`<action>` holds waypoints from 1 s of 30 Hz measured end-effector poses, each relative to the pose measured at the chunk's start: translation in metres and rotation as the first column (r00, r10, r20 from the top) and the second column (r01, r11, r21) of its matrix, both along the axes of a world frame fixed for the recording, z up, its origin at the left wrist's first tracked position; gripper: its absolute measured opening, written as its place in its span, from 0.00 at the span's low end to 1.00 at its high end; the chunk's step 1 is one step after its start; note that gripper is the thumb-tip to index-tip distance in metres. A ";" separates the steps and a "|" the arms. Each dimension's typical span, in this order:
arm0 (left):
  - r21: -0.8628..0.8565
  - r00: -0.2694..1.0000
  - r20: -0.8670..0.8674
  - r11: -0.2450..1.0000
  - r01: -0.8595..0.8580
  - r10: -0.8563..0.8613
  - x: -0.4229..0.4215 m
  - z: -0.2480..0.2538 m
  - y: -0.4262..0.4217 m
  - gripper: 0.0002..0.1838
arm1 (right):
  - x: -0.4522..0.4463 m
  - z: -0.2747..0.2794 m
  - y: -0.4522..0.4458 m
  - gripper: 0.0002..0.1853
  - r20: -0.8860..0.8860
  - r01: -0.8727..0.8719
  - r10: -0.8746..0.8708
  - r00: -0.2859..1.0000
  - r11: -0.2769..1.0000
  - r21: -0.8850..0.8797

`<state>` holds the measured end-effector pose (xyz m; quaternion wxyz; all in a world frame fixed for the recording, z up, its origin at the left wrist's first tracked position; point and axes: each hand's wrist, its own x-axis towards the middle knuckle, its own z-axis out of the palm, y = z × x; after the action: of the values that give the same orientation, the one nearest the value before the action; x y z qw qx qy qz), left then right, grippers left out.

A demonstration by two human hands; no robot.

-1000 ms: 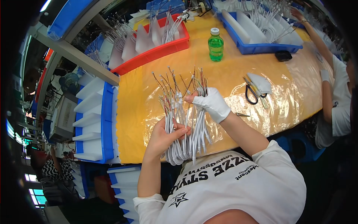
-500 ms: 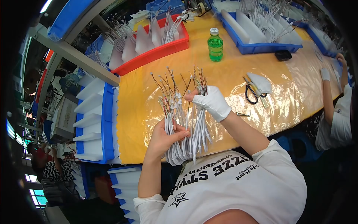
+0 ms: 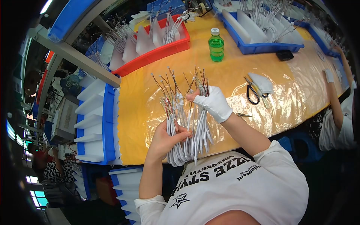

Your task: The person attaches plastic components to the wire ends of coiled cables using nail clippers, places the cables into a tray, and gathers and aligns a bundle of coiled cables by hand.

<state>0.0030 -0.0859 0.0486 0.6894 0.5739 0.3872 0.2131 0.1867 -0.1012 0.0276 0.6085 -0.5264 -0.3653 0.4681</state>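
Note:
A bundle of white cables [image 3: 180, 150], looped at the bottom, hangs between my hands at the near side of the table. Thin brown and red wire ends with small white connectors fan out at its top. My left hand [image 3: 168, 138], bare, is closed around the left part of the bundle, thumb across the front. In a white glove with the thumb and fingertips uncovered, my right hand [image 3: 213, 103] grips the upper right part of the cables just below the wire ends. The fingers behind the bundle are partly hidden.
Scissors [image 3: 252, 94] and a small metal tool [image 3: 243, 114] lie to the right. A green bottle [image 3: 216, 45] stands behind. Around are a red divided bin [image 3: 157, 52], a blue cable bin [image 3: 258, 48] and a blue divided tray [image 3: 108, 123]. A co-worker's arm [image 3: 334, 97] reaches in at far right.
My hands and the cable bundle stay almost in place. At the far right, the co-worker's arms have shifted slightly.

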 end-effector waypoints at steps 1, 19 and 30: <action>0.008 1.000 0.005 1.000 0.008 -0.008 -0.001 -0.001 0.000 0.14 | 0.000 -0.002 0.001 0.11 -0.006 0.004 -0.004 1.000 1.000 -0.011; -0.012 1.000 0.028 1.000 -0.014 0.014 0.001 0.001 -0.002 0.13 | -0.002 0.002 0.003 0.10 -0.121 -0.056 0.052 0.991 0.998 -0.032; -0.029 0.997 0.070 0.999 -0.043 0.045 0.001 -0.004 0.000 0.14 | 0.004 -0.014 0.005 0.12 -0.326 -0.342 0.309 0.893 0.939 -0.048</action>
<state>0.0036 -0.0860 0.0450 0.7057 0.5478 0.3781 0.2429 0.1903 -0.0965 0.0137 0.5436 -0.4076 -0.3220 0.6593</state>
